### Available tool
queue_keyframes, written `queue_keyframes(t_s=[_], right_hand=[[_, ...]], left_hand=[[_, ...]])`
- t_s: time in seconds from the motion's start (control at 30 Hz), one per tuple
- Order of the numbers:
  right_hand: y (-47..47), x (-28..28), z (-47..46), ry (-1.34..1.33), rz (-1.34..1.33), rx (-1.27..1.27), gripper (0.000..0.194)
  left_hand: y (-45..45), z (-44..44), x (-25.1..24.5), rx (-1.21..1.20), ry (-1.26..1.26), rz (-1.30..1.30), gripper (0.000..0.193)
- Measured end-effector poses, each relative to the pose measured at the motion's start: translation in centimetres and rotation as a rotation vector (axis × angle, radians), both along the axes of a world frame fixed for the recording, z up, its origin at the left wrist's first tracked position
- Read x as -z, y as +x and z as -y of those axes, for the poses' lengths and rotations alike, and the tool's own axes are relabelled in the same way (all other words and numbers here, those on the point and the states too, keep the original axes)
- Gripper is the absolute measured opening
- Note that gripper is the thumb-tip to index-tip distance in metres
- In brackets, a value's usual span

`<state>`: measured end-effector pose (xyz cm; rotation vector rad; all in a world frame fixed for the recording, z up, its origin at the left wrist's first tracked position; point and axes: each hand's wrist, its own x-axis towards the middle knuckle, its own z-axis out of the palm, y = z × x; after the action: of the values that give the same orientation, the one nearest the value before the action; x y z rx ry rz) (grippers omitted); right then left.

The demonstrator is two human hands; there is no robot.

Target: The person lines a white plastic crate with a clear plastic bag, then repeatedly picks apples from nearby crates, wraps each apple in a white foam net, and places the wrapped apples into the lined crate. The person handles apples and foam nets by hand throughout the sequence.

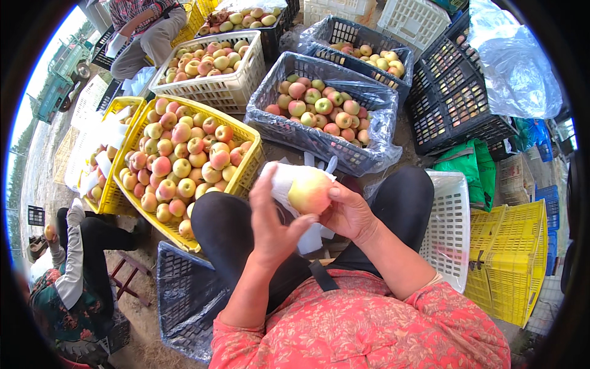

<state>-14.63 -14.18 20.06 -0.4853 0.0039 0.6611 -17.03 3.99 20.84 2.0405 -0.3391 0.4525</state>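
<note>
An apple (309, 190), yellow with a pink blush, is held over my lap in my right hand (352, 210), whose fingers and thumb grip its right side. White foam netting (282, 182) lies against the apple's left and upper side. My left hand (276, 221) is slightly blurred, its fingers apart at the netting's left edge and its thumb near the apple's underside; whether it grips the netting I cannot tell. More white foam pieces (311, 238) lie between my knees. A yellow crate (256, 138) full of apples stands beside my left knee.
Ahead stand a dark plastic-lined crate (322, 152) and a white crate (216, 92) of apples. A lined dark crate (189, 300) is at my left, a white basket (445, 230) at my right, with yellow crates (511, 263) beyond. Two people sit at the left (73, 295) and upper left (147, 27).
</note>
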Motion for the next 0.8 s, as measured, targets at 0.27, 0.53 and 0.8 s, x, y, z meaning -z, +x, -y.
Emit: queue_keyframes(t_s=[0.27, 0.53, 0.8], right_hand=[[-0.4, 3.2, 1.9, 0.415, -0.016, -0.038, 0.078], [-0.7, 4.5, 2.4, 0.542, -0.070, -0.033, 0.090], [-1.1, 5.5, 3.1, 0.403, -0.197, 0.112, 0.078]], left_hand=[[1.3, 0.0, 1.4, 0.248, -1.073, -1.207, 0.054], [1.8, 1.3, 1.6, 0.497, -1.123, -1.152, 0.044], [1.8, 2.1, 1.7, 0.468, -1.262, -1.013, 0.032]])
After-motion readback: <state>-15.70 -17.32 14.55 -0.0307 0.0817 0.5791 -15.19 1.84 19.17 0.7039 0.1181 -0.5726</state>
